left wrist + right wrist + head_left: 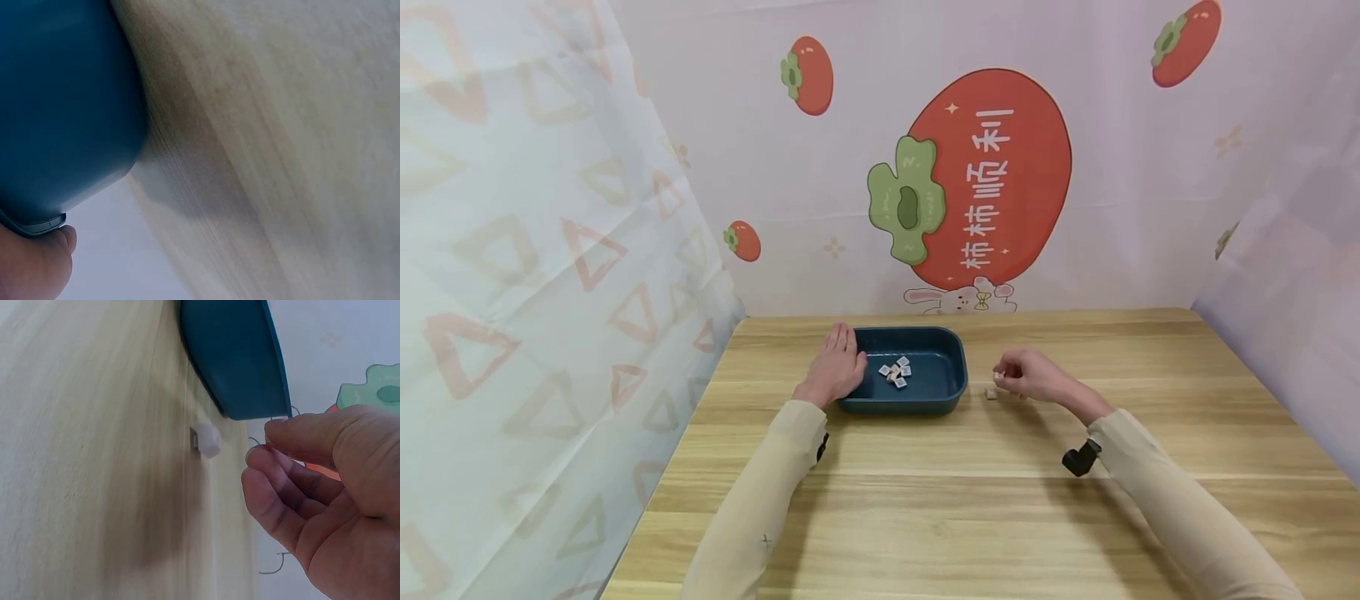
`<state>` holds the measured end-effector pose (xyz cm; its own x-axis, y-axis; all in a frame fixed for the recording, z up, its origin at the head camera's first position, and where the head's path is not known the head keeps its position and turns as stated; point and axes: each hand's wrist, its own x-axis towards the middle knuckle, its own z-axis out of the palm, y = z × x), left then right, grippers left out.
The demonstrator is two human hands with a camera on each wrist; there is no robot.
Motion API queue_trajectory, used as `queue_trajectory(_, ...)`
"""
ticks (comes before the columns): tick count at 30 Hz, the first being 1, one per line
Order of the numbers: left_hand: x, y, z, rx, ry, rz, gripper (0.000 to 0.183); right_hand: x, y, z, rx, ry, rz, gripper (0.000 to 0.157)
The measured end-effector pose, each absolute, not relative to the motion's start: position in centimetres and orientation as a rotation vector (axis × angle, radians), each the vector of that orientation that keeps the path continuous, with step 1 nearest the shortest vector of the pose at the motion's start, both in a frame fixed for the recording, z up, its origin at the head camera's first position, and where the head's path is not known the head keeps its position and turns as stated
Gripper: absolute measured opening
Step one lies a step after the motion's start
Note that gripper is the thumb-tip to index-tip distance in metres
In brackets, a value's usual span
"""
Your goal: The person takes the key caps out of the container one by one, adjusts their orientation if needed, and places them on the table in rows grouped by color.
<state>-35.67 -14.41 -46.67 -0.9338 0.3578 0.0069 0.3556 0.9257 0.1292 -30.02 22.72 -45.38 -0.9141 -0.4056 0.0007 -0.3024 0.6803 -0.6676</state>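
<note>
A dark blue rectangular tray [925, 407] stands near the back of the table with several small white printed tiles [901, 382] lying in it. My left hand [835, 367] rests on the tray's left rim, fingers straight and pointing away; the left wrist view catches only part of that hand [34, 265] at the tray's edge. Right of the tray, my right hand [1033, 375] pinches a small pale tile [997, 377] just above the table. Another small tile [991, 393] lies on the wood below the fingertips, also seen as a pale blurred block [207, 440]. In the right wrist view, the fingers mostly hide the pinched tile.
The wood-grain table [925, 517] spreads to the front and right. Behind it hangs a cloth backdrop [820, 175] printed with persimmons, and a patterned cloth [535, 333] closes off the left side. A black wrist camera [1081, 457] juts from the right sleeve.
</note>
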Motion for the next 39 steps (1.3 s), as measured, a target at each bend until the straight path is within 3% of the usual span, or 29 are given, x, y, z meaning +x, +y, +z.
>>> queue_trajectory(39, -35.7, -14.4, -47.0, 0.554, 3.089, 0.222, 0.065, -30.4, 25.7, -49.1, -0.484, 2.713, -0.981, 0.018)
